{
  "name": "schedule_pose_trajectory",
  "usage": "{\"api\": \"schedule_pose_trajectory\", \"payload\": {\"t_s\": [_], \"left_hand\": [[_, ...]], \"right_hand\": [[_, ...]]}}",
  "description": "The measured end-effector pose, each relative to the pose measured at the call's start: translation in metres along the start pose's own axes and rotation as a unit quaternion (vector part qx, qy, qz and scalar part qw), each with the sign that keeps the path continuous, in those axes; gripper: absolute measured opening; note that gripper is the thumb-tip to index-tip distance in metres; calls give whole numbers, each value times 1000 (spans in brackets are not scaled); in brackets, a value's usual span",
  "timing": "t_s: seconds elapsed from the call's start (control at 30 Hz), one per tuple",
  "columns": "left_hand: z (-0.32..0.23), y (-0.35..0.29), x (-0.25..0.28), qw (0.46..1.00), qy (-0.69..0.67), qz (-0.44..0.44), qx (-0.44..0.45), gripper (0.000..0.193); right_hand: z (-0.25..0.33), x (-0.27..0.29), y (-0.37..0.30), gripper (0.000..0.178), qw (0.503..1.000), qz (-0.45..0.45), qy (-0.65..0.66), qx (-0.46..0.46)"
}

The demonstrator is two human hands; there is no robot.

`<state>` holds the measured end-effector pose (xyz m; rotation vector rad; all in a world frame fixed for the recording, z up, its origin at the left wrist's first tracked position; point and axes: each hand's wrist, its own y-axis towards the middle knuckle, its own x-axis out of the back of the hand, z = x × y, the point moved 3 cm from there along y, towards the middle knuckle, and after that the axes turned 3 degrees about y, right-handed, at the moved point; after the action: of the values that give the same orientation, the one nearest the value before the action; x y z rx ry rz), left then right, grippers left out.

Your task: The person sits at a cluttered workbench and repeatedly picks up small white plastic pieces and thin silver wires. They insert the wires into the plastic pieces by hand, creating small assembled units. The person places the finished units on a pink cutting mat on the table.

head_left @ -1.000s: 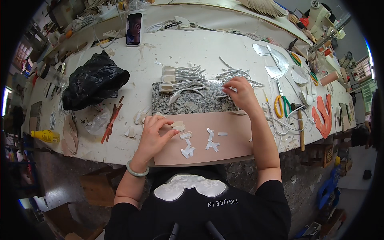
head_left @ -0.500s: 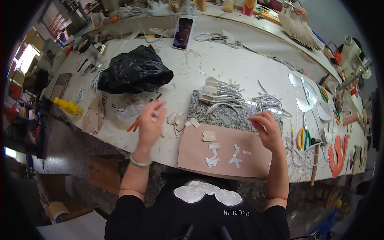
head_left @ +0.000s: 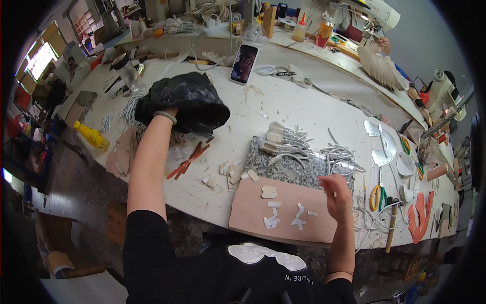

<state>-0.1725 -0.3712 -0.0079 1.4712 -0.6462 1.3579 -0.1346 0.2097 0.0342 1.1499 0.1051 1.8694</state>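
Observation:
A crumpled black plastic bag (head_left: 195, 96) lies on the far left of the white table. My left hand (head_left: 172, 111) is inside its opening up to the wrist; the fingers are hidden by the plastic. My right hand (head_left: 338, 198) hovers over the right side of a pinkish-brown sheet (head_left: 248, 213), fingers loosely bent and apart, with nothing seen in them. White strips (head_left: 298, 218) and small cream tabs (head_left: 269, 192) are spread on the sheet. Behind it, silver cords with cream ends (head_left: 286, 142) rest on a speckled stone slab (head_left: 258, 164).
Reddish-brown strips (head_left: 188, 161) and cream scraps (head_left: 231, 172) lie left of the slab. A phone (head_left: 244, 64) stands at the back. To the right are scissors (head_left: 377, 196), a hammer (head_left: 391, 225) and orange pieces (head_left: 420, 218). Another person's hand (head_left: 383, 44) shows beyond, near a sewing machine (head_left: 382, 12).
My left hand has moved away from above the reddish-brown strips, up and leftward into the black bag. The right hand stays over the sheet's right side, slightly lower in view.

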Motion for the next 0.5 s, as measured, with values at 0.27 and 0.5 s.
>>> {"api": "schedule_pose_trajectory", "payload": {"t_s": [0.27,0.5], "left_hand": [[1,1,-26,994,21,-98,-31,27],[-2,-11,-16,981,31,-177,-67,29]], "right_hand": [[8,-7,-16,21,999,14,29,-12],[12,-4,-16,22,999,30,35,-6]]}}
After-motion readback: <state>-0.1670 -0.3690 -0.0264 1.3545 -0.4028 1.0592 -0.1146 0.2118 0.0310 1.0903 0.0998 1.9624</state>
